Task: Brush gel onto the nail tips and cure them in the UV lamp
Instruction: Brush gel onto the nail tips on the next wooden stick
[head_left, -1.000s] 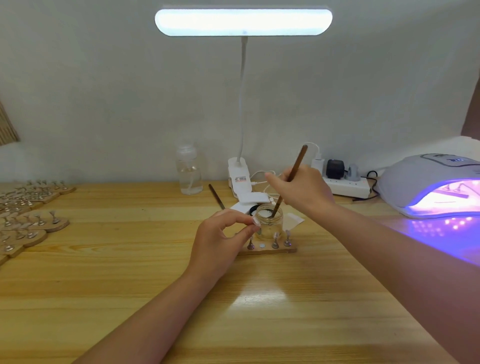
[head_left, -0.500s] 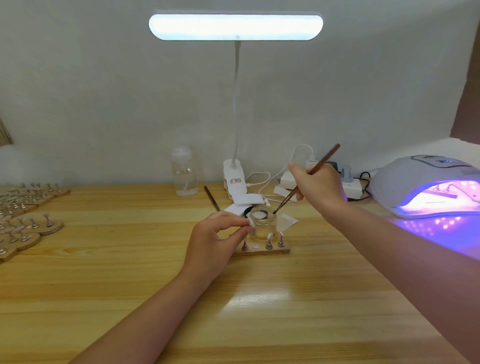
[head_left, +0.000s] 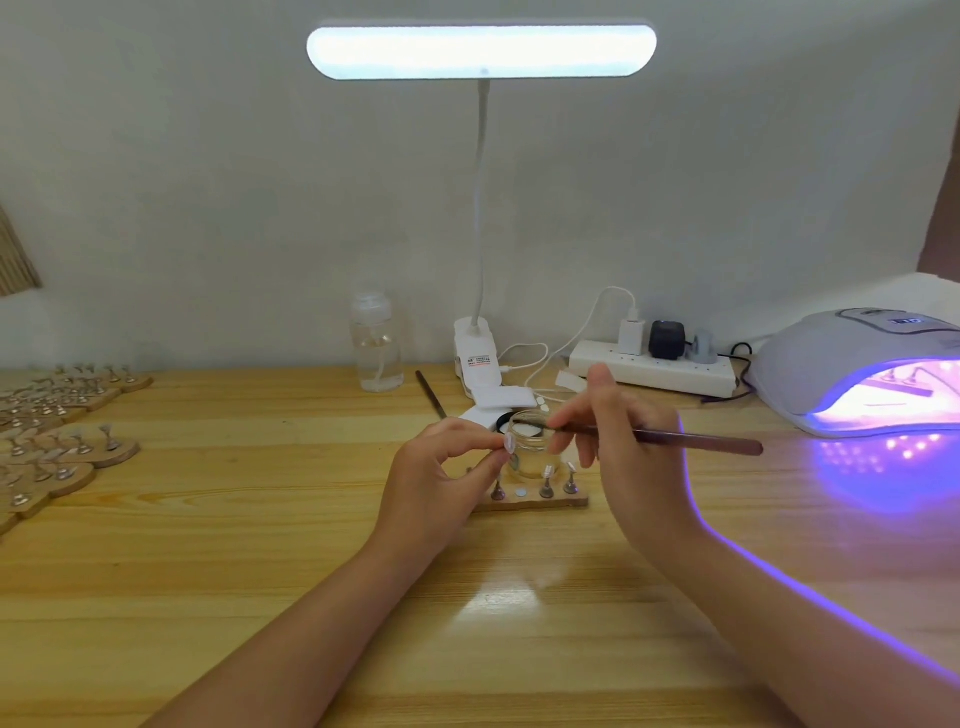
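Observation:
My left hand (head_left: 441, 467) pinches a small clear nail tip on its stand (head_left: 507, 445) just left of the open glass gel jar (head_left: 531, 441). My right hand (head_left: 618, 436) grips a thin brown brush (head_left: 691, 439) lying nearly level, its dark tip at the jar's rim close to the nail tip. In front of the jar lies a wooden holder (head_left: 535, 501) with three nail tips standing on metal stands. The white UV lamp (head_left: 857, 374) glows purple at the far right, with a holder inside it.
Several wooden holders with nail tips (head_left: 62, 441) lie at the left edge. A clear bottle (head_left: 376, 348), a second brush (head_left: 431, 392), the desk lamp's clip base (head_left: 475, 358), white pads and a power strip (head_left: 654, 366) stand behind the jar.
My right hand has lifted the brush out of the jar and swung its handle down to the right, until it lies nearly level. My left hand keeps hold of the nail tip.

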